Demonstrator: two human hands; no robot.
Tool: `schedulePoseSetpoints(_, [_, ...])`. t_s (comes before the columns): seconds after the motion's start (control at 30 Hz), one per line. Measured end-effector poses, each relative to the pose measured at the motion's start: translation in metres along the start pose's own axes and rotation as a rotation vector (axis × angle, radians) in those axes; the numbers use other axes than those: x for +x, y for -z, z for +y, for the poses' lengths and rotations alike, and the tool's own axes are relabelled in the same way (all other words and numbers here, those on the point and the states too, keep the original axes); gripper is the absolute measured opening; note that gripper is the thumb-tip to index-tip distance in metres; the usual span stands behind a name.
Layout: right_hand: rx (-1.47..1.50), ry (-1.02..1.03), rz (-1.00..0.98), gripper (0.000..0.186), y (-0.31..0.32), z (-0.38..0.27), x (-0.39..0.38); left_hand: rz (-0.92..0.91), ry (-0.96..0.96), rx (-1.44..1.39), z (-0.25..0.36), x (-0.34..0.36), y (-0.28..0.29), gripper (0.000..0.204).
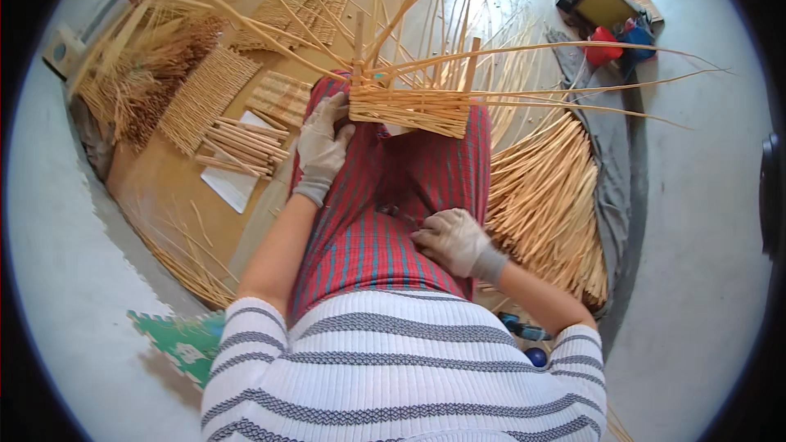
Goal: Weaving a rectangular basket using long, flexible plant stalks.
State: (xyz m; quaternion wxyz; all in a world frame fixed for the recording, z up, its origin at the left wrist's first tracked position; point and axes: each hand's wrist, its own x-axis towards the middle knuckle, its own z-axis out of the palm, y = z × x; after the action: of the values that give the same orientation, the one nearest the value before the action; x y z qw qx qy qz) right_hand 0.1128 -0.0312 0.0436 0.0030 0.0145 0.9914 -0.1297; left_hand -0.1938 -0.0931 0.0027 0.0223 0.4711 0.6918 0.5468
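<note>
A partly woven wicker basket (409,109) rests across my knees, its low wall of tan rods topped by upright stakes and long loose rods that fan outward. My left hand (322,146), in a pale work glove, grips the basket's near left corner, with the thumb below the edge and the fingers beside it. On my lap, over a red checked cloth (368,250), lies my right hand (454,241), also gloved. Its fingers are curled around something small and dark at their tips, which I cannot make out.
Left on the floor are woven wicker panels (209,96), a bundle of rods (139,86) and short sticks (250,146) over white paper. A large sheaf of peeled rods (553,205) lies right, beside grey cloth (606,188). A red container (602,45) stands far right.
</note>
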Motion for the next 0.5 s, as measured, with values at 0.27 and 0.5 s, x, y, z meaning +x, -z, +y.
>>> schedulePoseSetpoints(0.27, [-0.15, -0.21, 0.259, 0.026, -0.039, -0.004, 0.029, 0.071, -0.09, 0.286, 0.014, 0.001, -0.001, 0.049])
schedulePoseSetpoints(0.5, [0.033, -0.248, 0.259, 0.029, -0.017, -0.009, 0.004, 0.016, 0.193, -0.114, 0.014, -0.011, -0.002, 0.058])
